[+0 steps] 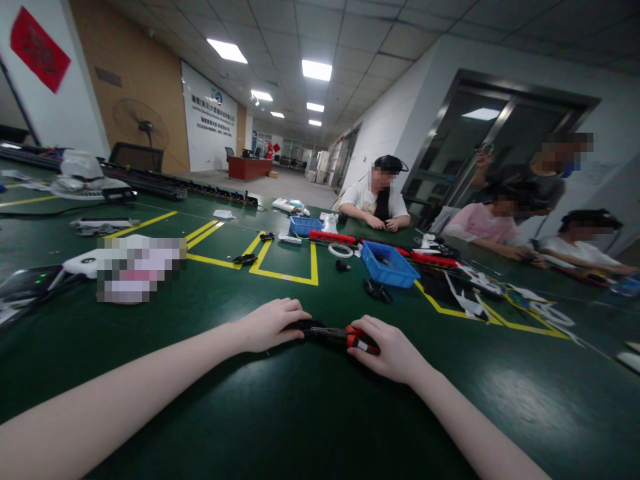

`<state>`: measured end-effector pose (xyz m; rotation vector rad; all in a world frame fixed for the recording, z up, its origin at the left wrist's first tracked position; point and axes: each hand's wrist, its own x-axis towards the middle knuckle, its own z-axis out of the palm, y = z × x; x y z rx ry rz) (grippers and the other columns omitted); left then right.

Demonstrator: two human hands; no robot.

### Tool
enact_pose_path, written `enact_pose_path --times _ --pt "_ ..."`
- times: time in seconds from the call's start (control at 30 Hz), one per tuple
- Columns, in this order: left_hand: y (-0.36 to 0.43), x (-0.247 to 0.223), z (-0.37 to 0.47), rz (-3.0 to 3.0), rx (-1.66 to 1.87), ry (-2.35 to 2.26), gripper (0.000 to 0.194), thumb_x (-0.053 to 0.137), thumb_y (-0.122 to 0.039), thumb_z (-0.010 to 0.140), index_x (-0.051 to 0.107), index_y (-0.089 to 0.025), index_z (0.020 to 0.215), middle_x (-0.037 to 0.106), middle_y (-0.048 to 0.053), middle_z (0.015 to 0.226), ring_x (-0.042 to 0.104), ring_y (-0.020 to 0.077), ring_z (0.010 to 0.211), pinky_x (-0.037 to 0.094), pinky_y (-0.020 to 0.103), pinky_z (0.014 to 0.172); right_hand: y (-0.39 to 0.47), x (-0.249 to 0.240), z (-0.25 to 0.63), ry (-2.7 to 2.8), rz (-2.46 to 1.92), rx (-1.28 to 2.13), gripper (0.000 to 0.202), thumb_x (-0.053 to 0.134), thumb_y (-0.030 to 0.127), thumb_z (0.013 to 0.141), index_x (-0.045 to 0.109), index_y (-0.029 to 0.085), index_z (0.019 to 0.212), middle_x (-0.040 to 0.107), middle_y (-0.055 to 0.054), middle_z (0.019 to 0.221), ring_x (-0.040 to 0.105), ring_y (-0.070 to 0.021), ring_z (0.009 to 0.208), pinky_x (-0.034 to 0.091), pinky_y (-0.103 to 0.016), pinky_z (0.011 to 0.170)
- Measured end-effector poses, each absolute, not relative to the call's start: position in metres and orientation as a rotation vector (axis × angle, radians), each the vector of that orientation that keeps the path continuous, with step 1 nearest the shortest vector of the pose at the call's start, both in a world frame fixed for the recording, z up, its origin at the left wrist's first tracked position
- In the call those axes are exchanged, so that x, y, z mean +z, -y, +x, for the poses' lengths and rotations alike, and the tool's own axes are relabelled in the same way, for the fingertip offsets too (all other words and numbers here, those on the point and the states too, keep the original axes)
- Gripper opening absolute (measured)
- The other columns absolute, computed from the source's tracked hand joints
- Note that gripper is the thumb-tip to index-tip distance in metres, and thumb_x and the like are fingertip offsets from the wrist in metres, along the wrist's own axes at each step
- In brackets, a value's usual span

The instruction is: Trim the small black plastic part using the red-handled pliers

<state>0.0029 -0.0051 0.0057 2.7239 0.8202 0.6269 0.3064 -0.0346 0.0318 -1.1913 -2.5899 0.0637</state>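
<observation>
My right hand [393,350] is closed around the red-and-black handles of long-nosed pliers [363,340], whose jaws point left. Between the fingers and thumb of my left hand [273,325] is a small black part [300,325]; its exact kind is hard to make out. The plier jaws reach to the right end of this part, and whether they grip it cannot be seen clearly. Both hands are low over the green tabletop [300,413]. Beyond them, a black clip-like piece [377,291] and a small black round piece [343,265] lie on the table.
A blue bin [390,275] stands ahead to the right, with a smaller blue bin [306,227] farther back. Near them lies a white ring [341,251]. Yellow tape [285,277] marks the table. Several people sit or stand across it, including a person in white [380,200].
</observation>
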Motion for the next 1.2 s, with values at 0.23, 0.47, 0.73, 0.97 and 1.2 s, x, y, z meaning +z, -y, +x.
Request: enact_pose_path --times 0.23,0.47,0.73,0.97,1.2 --pt "0.006 0.004 0.003 2.728 0.656 -0.803 0.037 0.056 -0.03 0.094 0.055 -0.021 0.129 0.056 0.009 0.118 0.059 0.022 0.101 0.049 0.036 0.088 0.034 0.03 0.307 2.592 -1.213 0.096 0.028 0.062 0.038 0.085 0.059 0.021 0.108 0.064 -0.005 0.1 0.062 -0.018 0.086 0.05 -0.031 0.075" --pt "0.008 0.004 0.003 2.769 0.607 -0.784 0.042 0.051 -0.025 0.096 0.049 -0.027 0.137 0.057 0.007 0.118 0.059 0.0209 0.1 0.048 0.034 0.088 0.037 0.028 0.306 2.6 -1.221 0.092 0.03 0.064 0.038 0.084 0.059 0.021 0.108 0.063 -0.005 0.1 0.061 -0.0182 0.087 0.049 -0.031 0.074" --pt "0.012 0.003 0.005 2.886 0.593 -0.802 0.04 0.044 -0.024 0.099 0.048 -0.03 0.138 0.057 0.007 0.119 0.06 0.0201 0.096 0.049 0.032 0.085 0.039 0.029 0.305 2.615 -1.242 0.069 0.031 0.064 0.039 0.084 0.058 0.021 0.108 0.063 -0.005 0.1 0.06 -0.0182 0.086 0.049 -0.031 0.073" --pt "0.012 -0.001 0.006 2.865 0.658 -0.752 0.032 0.044 -0.024 0.098 0.056 -0.029 0.127 0.057 0.007 0.119 0.062 0.0195 0.097 0.049 0.03 0.085 0.041 0.028 0.306 2.62 -1.237 0.019 0.035 0.066 0.04 0.081 0.058 0.021 0.11 0.062 -0.006 0.101 0.059 -0.0189 0.087 0.048 -0.031 0.072" --pt "0.012 0.0 0.008 2.738 0.656 -0.735 0.021 0.046 -0.02 0.096 0.062 -0.025 0.11 0.058 0.005 0.114 0.059 0.0187 0.097 0.048 0.03 0.086 0.04 0.02 0.31 2.572 -1.161 -0.142 0.045 0.07 0.039 0.076 0.056 0.021 0.114 0.063 -0.008 0.105 0.058 -0.0221 0.091 0.047 -0.037 0.078"
